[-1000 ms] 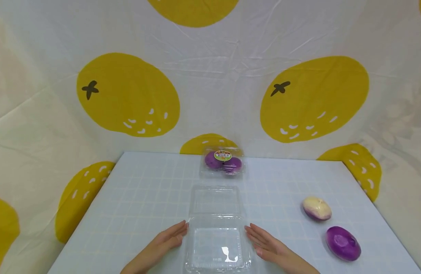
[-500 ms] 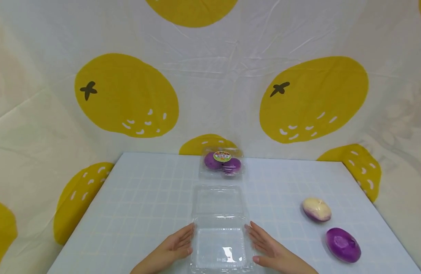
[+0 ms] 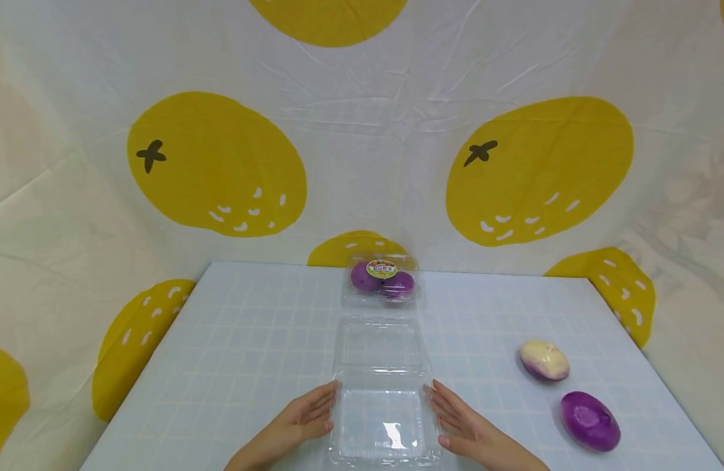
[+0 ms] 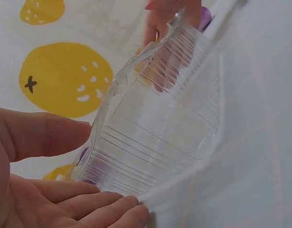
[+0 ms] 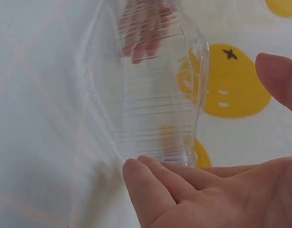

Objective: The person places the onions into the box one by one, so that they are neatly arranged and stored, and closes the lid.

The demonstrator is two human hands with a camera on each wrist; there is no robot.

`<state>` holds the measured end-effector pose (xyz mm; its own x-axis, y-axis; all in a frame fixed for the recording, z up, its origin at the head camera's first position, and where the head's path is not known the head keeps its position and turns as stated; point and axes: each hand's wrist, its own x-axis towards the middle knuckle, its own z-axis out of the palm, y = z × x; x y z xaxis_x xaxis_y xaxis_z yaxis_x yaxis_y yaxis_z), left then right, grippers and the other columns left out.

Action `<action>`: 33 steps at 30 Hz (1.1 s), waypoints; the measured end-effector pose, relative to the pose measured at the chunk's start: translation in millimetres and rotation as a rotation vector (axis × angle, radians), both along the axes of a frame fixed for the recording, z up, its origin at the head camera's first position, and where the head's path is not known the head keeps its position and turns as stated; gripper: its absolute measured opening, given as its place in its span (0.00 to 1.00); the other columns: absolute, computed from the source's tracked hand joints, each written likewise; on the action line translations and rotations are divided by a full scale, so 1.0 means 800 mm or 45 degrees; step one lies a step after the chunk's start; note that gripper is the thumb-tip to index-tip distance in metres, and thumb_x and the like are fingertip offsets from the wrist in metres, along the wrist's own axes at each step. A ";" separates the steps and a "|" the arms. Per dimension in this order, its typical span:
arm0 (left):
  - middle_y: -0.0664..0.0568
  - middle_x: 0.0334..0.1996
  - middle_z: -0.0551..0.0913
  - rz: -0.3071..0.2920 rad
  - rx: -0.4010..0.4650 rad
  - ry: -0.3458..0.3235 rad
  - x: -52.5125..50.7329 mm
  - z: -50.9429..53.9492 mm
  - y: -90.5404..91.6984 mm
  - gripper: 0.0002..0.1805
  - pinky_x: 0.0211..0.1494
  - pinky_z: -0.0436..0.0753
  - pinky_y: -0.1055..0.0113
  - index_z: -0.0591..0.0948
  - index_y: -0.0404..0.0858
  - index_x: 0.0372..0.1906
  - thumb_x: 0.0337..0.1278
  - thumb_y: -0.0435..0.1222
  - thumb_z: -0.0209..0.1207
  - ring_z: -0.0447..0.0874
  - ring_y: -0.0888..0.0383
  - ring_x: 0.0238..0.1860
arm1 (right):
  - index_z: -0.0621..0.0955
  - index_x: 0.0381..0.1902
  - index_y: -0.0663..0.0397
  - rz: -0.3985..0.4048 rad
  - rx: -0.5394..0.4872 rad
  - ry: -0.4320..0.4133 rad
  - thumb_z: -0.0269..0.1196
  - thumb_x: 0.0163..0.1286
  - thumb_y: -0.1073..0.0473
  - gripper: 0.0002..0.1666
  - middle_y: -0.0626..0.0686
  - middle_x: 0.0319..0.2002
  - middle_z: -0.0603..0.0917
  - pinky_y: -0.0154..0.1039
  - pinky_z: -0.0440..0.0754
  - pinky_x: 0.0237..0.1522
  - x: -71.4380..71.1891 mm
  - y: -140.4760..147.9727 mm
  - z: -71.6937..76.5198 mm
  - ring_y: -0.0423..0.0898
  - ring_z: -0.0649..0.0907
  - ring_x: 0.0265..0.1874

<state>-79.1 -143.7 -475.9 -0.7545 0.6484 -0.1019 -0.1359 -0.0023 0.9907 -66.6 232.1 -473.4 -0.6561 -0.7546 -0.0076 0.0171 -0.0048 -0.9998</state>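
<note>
A clear plastic clamshell box (image 3: 378,418) lies unfolded on the table, its lid (image 3: 381,343) laid back away from the person. At its left side the left hand (image 3: 291,428) has extended fingers against the wall. The right hand (image 3: 476,432) is at the opposite wall, fingers extended. In the left wrist view the fingertips of the left hand (image 4: 74,190) meet the ribbed side of the box (image 4: 150,128), thumb apart. The right wrist view has the right hand (image 5: 217,190) with fingertips at the box's side (image 5: 146,109), thumb raised.
Behind the lid stands a closed clear box (image 3: 381,294) with a label and two purple items inside. On the right lie a cream-and-purple oval item (image 3: 544,360) and a purple one (image 3: 590,420). A cloth with yellow fruit prints (image 3: 374,157) hangs around the table (image 3: 250,340).
The unfolded box has shifted slightly to the right. The left hand has moved right along with its side, while the right hand has stayed nearly in place.
</note>
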 end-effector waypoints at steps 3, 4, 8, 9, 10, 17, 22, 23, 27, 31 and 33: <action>0.24 0.74 0.45 -0.003 -0.004 0.013 0.000 0.000 -0.001 0.38 0.70 0.64 0.72 0.46 0.19 0.74 0.73 0.32 0.52 0.43 0.29 0.74 | 0.30 0.75 0.67 0.006 -0.027 0.028 0.46 0.78 0.69 0.45 0.75 0.74 0.32 0.24 0.57 0.67 -0.001 0.001 0.000 0.26 0.54 0.72; 0.24 0.74 0.45 -0.001 -0.009 0.019 0.001 0.000 -0.001 0.38 0.70 0.64 0.72 0.46 0.20 0.74 0.73 0.33 0.52 0.43 0.29 0.74 | 0.30 0.75 0.67 0.007 -0.035 0.041 0.46 0.78 0.70 0.45 0.75 0.74 0.32 0.24 0.56 0.67 -0.001 0.001 -0.001 0.27 0.53 0.72; 0.24 0.74 0.46 0.001 -0.029 0.022 0.003 0.002 -0.001 0.39 0.71 0.63 0.71 0.47 0.20 0.74 0.72 0.33 0.54 0.44 0.30 0.74 | 0.30 0.75 0.68 0.017 -0.060 0.067 0.46 0.78 0.70 0.44 0.75 0.73 0.31 0.24 0.56 0.68 -0.001 0.001 0.001 0.29 0.52 0.73; 0.24 0.74 0.46 0.001 -0.035 0.027 0.003 0.003 -0.001 0.39 0.71 0.63 0.70 0.47 0.20 0.74 0.72 0.33 0.54 0.44 0.30 0.74 | 0.30 0.75 0.69 0.018 -0.061 0.065 0.46 0.78 0.70 0.44 0.74 0.73 0.30 0.24 0.56 0.68 -0.001 0.001 0.002 0.29 0.52 0.73; 0.24 0.74 0.46 0.000 -0.041 0.029 0.004 0.003 0.000 0.39 0.71 0.63 0.69 0.47 0.20 0.74 0.71 0.33 0.55 0.44 0.30 0.74 | 0.30 0.75 0.69 0.019 -0.060 0.063 0.46 0.78 0.70 0.44 0.74 0.73 0.30 0.24 0.56 0.68 -0.001 0.001 0.002 0.29 0.52 0.73; 0.25 0.74 0.48 0.021 -0.121 0.050 0.005 0.007 0.000 0.40 0.73 0.62 0.58 0.49 0.21 0.74 0.71 0.35 0.56 0.48 0.30 0.74 | 0.30 0.75 0.70 0.033 -0.061 0.050 0.45 0.78 0.71 0.44 0.73 0.74 0.29 0.25 0.56 0.68 -0.003 0.002 0.004 0.28 0.51 0.73; 0.28 0.74 0.52 0.072 -0.242 0.125 0.005 0.012 -0.002 0.40 0.72 0.60 0.50 0.51 0.23 0.75 0.70 0.38 0.57 0.51 0.33 0.74 | 0.32 0.75 0.71 0.017 -0.095 0.126 0.45 0.77 0.73 0.42 0.57 0.79 0.42 0.26 0.58 0.68 -0.003 0.008 0.007 0.31 0.53 0.74; 0.28 0.74 0.52 0.079 -0.266 0.151 0.005 0.014 -0.003 0.40 0.72 0.60 0.50 0.51 0.24 0.75 0.70 0.39 0.57 0.51 0.34 0.74 | 0.33 0.75 0.72 0.014 -0.104 0.149 0.45 0.77 0.74 0.42 0.52 0.80 0.45 0.26 0.58 0.68 -0.003 0.011 0.008 0.32 0.54 0.74; 0.31 0.75 0.53 0.131 -0.421 0.238 0.008 0.023 -0.007 0.43 0.70 0.62 0.45 0.52 0.28 0.77 0.69 0.43 0.59 0.54 0.33 0.73 | 0.36 0.75 0.73 -0.013 -0.106 0.211 0.44 0.76 0.75 0.40 0.35 0.77 0.53 0.28 0.61 0.68 -0.003 0.021 0.015 0.32 0.56 0.73; 0.37 0.76 0.55 0.199 -0.610 0.313 0.010 0.034 -0.007 0.47 0.69 0.59 0.35 0.54 0.36 0.78 0.63 0.49 0.63 0.55 0.34 0.73 | 0.38 0.76 0.72 -0.053 -0.095 0.203 0.43 0.76 0.75 0.38 0.35 0.76 0.55 0.28 0.63 0.67 -0.004 0.034 0.023 0.31 0.58 0.73; 0.40 0.76 0.55 0.215 -0.662 0.342 0.012 0.038 -0.006 0.49 0.69 0.57 0.33 0.53 0.38 0.79 0.60 0.51 0.65 0.53 0.36 0.74 | 0.39 0.76 0.71 -0.088 -0.090 0.209 0.42 0.76 0.76 0.38 0.36 0.76 0.56 0.28 0.64 0.67 -0.005 0.041 0.028 0.31 0.58 0.72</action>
